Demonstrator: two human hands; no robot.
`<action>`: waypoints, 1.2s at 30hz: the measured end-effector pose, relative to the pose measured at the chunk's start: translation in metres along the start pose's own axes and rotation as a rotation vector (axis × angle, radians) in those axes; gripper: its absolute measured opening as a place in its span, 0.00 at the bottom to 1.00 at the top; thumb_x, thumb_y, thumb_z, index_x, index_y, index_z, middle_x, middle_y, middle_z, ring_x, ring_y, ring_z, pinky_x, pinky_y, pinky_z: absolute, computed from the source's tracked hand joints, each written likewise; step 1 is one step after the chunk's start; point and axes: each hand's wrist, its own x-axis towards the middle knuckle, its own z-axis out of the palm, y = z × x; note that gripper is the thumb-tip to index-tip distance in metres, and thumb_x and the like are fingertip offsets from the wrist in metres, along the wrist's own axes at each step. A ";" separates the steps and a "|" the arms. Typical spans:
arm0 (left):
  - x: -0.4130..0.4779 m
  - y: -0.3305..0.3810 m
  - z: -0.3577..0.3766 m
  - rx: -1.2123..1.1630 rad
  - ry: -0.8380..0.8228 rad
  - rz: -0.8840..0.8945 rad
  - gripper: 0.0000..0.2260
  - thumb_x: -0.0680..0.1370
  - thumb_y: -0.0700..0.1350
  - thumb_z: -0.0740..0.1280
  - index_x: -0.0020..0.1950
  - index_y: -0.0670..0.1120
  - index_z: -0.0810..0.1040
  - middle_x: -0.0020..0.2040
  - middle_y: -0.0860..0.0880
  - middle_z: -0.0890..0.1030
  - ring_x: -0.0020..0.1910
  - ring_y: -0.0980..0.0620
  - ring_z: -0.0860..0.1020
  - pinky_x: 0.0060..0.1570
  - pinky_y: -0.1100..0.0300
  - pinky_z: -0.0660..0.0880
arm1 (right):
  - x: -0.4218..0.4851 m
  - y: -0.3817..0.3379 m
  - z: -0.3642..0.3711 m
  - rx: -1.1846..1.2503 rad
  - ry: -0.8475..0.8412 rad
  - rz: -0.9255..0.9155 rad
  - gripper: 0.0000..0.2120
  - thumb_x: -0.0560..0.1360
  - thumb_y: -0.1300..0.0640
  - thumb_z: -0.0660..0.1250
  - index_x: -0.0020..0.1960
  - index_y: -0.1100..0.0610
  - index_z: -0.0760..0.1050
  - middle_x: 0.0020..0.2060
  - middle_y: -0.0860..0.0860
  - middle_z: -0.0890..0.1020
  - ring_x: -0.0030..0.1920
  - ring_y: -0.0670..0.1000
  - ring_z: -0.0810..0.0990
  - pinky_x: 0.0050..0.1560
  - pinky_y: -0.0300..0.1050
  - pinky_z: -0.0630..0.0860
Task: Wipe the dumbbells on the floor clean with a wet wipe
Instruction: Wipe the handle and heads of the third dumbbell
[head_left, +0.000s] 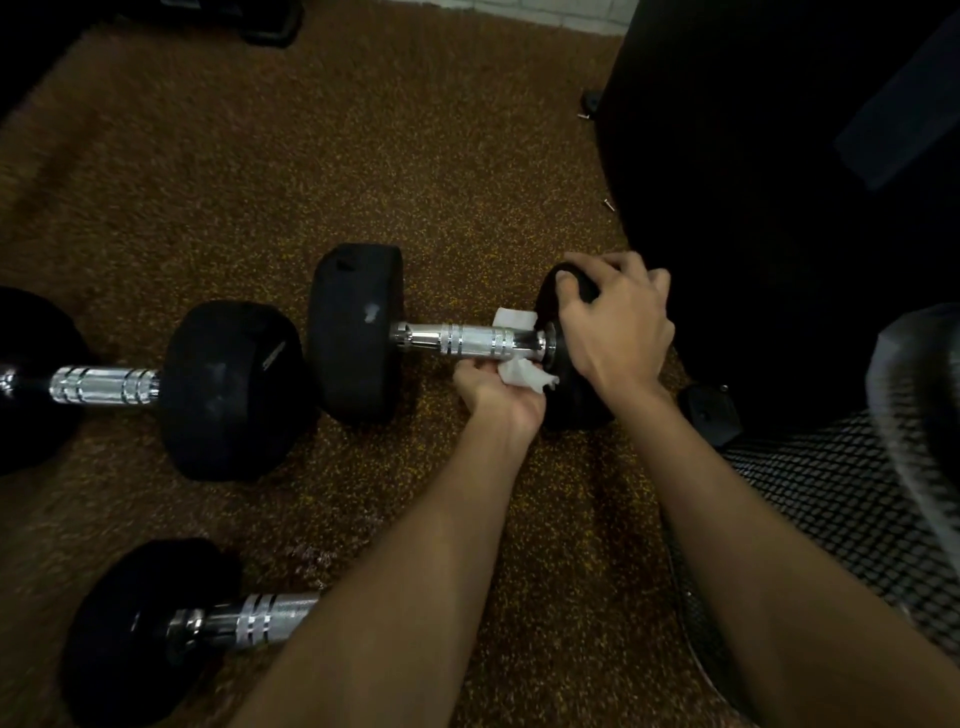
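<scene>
A black dumbbell with a chrome handle (457, 340) lies on the speckled brown floor at centre. My right hand (618, 322) grips the top of its right weight head. My left hand (498, 395) holds a white wet wipe (519, 371) that wraps under and behind the right end of the handle, next to that head. A second dumbbell (104, 387) lies to the left, end to end with the first. A third dumbbell (208, 623) lies near the bottom left, its right part hidden behind my left forearm.
A large black object (779, 182) stands on the right, close to the held dumbbell. Small screws (609, 203) lie on the floor beside it. Checked fabric (841, 499) fills the lower right. Dark equipment (270, 26) sits at the top left.
</scene>
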 end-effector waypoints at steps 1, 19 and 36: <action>0.001 0.001 -0.002 0.002 0.003 -0.011 0.19 0.82 0.50 0.50 0.53 0.41 0.76 0.56 0.39 0.78 0.53 0.42 0.76 0.62 0.48 0.70 | 0.000 0.000 0.000 -0.003 -0.002 -0.001 0.17 0.77 0.43 0.58 0.64 0.41 0.75 0.62 0.46 0.74 0.64 0.53 0.67 0.52 0.50 0.69; -0.019 0.037 -0.021 0.072 0.008 0.015 0.14 0.81 0.31 0.52 0.64 0.34 0.70 0.67 0.36 0.71 0.67 0.42 0.71 0.64 0.51 0.69 | -0.001 0.000 0.000 -0.012 0.000 0.004 0.19 0.77 0.42 0.58 0.65 0.42 0.75 0.62 0.46 0.73 0.64 0.53 0.67 0.54 0.50 0.70; -0.040 0.070 -0.004 2.386 -0.085 1.096 0.25 0.77 0.33 0.59 0.74 0.39 0.59 0.68 0.38 0.68 0.67 0.41 0.69 0.67 0.52 0.68 | 0.001 -0.001 -0.003 0.013 -0.028 0.020 0.18 0.77 0.42 0.58 0.64 0.42 0.75 0.63 0.45 0.74 0.65 0.53 0.67 0.56 0.52 0.70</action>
